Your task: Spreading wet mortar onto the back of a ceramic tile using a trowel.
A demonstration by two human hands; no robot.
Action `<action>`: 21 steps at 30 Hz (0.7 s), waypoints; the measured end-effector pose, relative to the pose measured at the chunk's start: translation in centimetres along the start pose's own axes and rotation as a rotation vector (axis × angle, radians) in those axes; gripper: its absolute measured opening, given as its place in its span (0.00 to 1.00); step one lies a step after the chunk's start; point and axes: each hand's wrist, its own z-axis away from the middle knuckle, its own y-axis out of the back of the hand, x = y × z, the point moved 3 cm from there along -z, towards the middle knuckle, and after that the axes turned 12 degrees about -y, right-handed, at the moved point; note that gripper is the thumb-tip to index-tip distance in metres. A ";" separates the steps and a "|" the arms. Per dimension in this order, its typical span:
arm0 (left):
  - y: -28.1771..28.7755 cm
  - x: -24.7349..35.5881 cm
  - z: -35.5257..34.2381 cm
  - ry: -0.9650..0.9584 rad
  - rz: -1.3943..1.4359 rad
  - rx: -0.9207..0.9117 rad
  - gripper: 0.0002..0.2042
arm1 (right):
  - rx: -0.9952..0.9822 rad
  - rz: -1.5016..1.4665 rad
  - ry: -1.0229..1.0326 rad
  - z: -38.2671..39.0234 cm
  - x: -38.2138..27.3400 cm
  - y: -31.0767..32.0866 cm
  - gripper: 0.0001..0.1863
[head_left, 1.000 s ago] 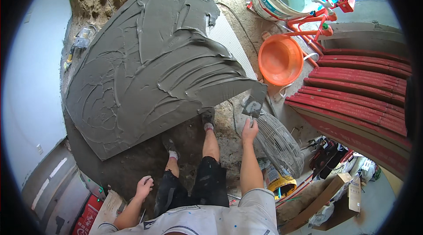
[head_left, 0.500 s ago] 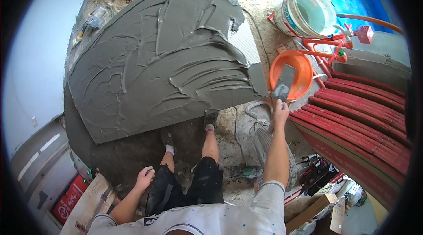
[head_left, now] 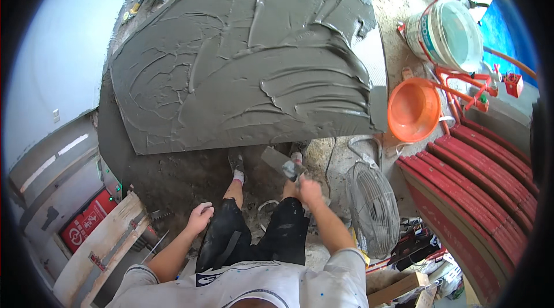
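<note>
My right hand grips the handle of a trowel, whose flat metal blade is held in front of my legs with a small grey lump near its handle end. Close to my thigh hangs my left hand, its fingers curled in and nothing visible in them. Ahead of my feet lies a large slab spread with wet grey mortar in ridges and swirls. A pale ribbed strip of its surface shows bare at the right edge. The trowel blade is apart from the slab.
Right of the slab stand an orange basin and a white bucket of water. Nearer are a wire-caged fan and a stack of red-edged boxes. Low on the left leans a wooden board; a cable crosses the floor.
My right hand has brought the trowel from over the orange basin back and left, in front of my legs. The view has shifted, so the slab and basin appear further right.
</note>
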 end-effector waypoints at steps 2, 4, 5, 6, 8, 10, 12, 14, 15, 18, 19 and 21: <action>1.8 -0.6 0.7 0.022 0.025 0.061 0.21 | -0.033 -0.152 0.095 3.4 -6.7 2.8 0.21; 2.2 -1.1 0.9 0.031 0.047 0.070 0.21 | 0.760 -0.022 0.600 5.0 -13.0 8.4 0.23; 1.8 -1.0 0.7 0.020 0.070 0.055 0.21 | 0.771 0.006 0.602 4.6 -14.4 8.6 0.23; 1.5 -0.8 0.4 0.020 0.093 0.059 0.21 | 0.500 0.020 0.491 3.1 -15.3 8.1 0.22; 1.3 -0.8 0.0 0.017 0.133 0.054 0.21 | 0.239 0.047 0.366 -0.2 -15.2 8.6 0.22; 1.3 -1.1 -1.1 -0.006 0.192 0.051 0.20 | 0.422 0.129 0.174 -5.1 -13.7 13.2 0.22; 2.3 -2.1 -2.6 -0.021 0.171 0.047 0.20 | 0.544 0.052 0.108 -8.8 -12.7 20.2 0.22; 3.8 -4.0 -3.5 -0.024 0.144 0.046 0.19 | 0.656 -0.028 0.032 -11.5 -13.0 26.9 0.22; 4.3 -4.6 -5.1 -0.030 0.148 0.043 0.19 | 0.710 -0.035 -0.054 -12.8 -12.5 29.9 0.23; 5.3 -4.8 -7.3 -0.012 0.163 0.036 0.19 | 0.715 -0.226 -0.305 -14.0 -10.8 33.8 0.26; 5.6 -4.5 -8.0 -0.021 0.167 0.028 0.19 | 0.811 -0.345 -0.272 -13.7 -11.1 33.5 0.27; 6.1 -4.1 -9.2 -0.032 0.182 0.014 0.19 | 0.568 -0.826 -0.166 -13.9 -12.4 29.7 0.25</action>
